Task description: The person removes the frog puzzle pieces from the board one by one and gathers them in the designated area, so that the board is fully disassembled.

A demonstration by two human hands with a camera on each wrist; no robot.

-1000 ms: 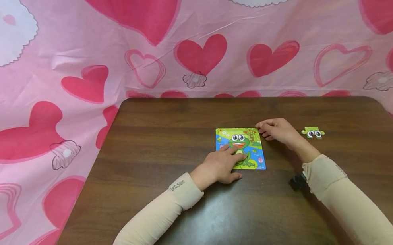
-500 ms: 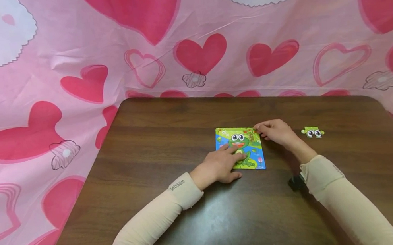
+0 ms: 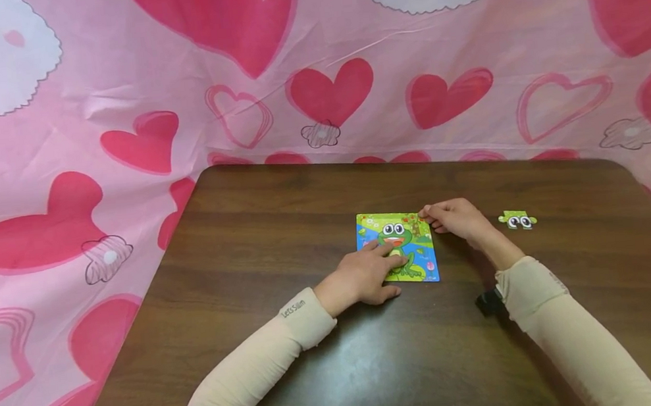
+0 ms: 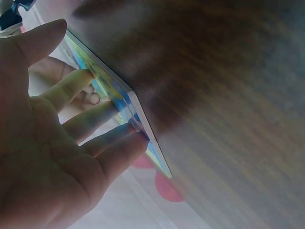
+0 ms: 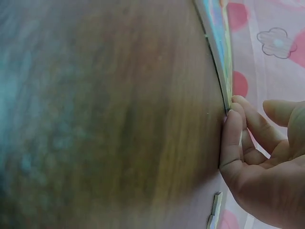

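Observation:
A square frog jigsaw puzzle (image 3: 426,252), green and blue, lies flat on the brown table. My left hand (image 3: 369,274) rests on its lower left part with spread, straight fingers, covering some of the frog. In the left wrist view these fingers (image 4: 102,121) reach onto the picture side. At the puzzle's upper right corner is my right hand (image 3: 455,219), its fingertips on the edge there. The right wrist view shows fingers (image 5: 232,136) touching the corner of the puzzle (image 5: 217,43), while the thumb (image 5: 279,112) stands apart from it.
A loose puzzle piece (image 3: 518,220) with two printed eyes lies on the table (image 3: 279,214), right of my right hand. A pink cloth (image 3: 269,116) with hearts hangs behind and to the left of the table.
My right hand has shifted slightly left, from just beside the puzzle's upper right corner onto its edge. The puzzle has moved very slightly left. My left hand has stayed in place.

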